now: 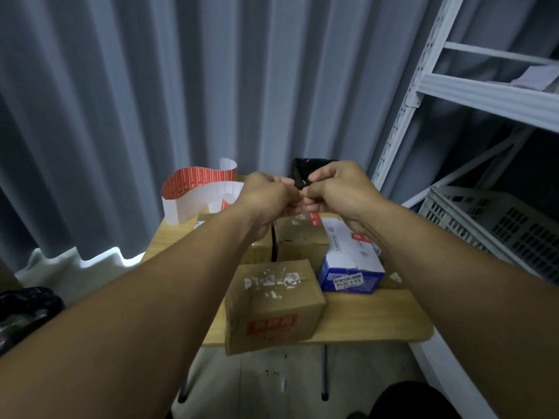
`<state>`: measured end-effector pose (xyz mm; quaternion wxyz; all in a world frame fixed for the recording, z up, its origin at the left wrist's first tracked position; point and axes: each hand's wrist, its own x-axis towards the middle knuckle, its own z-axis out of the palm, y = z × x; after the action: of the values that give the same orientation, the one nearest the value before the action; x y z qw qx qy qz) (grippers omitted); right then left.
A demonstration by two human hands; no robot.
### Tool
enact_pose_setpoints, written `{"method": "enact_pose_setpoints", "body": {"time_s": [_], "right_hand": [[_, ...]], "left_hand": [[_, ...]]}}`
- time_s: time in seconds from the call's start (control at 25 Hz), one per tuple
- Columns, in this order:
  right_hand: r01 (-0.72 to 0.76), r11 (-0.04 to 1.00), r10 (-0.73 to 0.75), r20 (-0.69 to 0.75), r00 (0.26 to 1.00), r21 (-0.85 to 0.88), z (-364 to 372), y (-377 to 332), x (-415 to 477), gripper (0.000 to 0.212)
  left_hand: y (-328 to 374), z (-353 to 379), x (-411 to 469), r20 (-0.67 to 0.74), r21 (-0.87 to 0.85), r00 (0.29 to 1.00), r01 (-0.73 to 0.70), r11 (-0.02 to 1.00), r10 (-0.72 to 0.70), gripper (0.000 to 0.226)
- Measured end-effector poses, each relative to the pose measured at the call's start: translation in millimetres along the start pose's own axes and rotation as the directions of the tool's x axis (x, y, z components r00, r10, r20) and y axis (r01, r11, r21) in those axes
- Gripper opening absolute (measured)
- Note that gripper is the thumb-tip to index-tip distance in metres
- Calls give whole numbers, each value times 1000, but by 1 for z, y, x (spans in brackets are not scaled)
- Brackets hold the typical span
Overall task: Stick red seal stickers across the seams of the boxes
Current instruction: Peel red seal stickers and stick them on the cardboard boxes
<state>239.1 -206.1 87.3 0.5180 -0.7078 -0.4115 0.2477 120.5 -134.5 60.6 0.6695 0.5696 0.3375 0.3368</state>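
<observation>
A long strip of red seal stickers [193,184] on white backing curls up over the table's far left. My left hand [266,196] grips the strip's near end with curled fingers. My right hand [335,186] meets it, fingertips pinching at the same spot; what it pinches is hidden between the hands. Below them stand several boxes: a brown carton [272,300] at the front edge with a red label on its side, a blue and white box [351,261] to its right, and brown cartons [299,234] behind.
The small wooden table [378,316] stands against grey curtains. A black bag [302,170] sits at its far edge. White metal shelving [484,95] and a grey plastic crate [499,219] are on the right. Another black bag [27,309] lies at the left.
</observation>
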Motion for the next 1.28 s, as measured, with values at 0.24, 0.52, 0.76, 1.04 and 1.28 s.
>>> {"method": "enact_pose_setpoints", "body": {"time_s": [0.24, 0.52, 0.76, 1.04, 1.28], "right_hand": [[-35, 998, 37, -34, 999, 42, -13, 19, 86, 12], [-31, 999, 29, -96, 995, -20, -35, 44, 183, 19], [-55, 992, 38, -154, 987, -110, -33, 71, 232, 24], [-181, 974, 137, -285, 949, -136, -32, 90, 268, 19], [-179, 976, 129, -339, 932, -121, -31, 96, 275, 26]], "left_hand": [[6, 24, 74, -65, -37, 997, 45, 998, -47, 15], [10, 41, 160, -106, 88, 993, 65, 994, -55, 13], [-1, 48, 209, -115, 171, 992, 77, 982, -58, 20], [-9, 41, 235, -139, 245, 989, 83, 966, -50, 10], [-14, 34, 242, -132, 242, 990, 80, 967, -49, 19]]}}
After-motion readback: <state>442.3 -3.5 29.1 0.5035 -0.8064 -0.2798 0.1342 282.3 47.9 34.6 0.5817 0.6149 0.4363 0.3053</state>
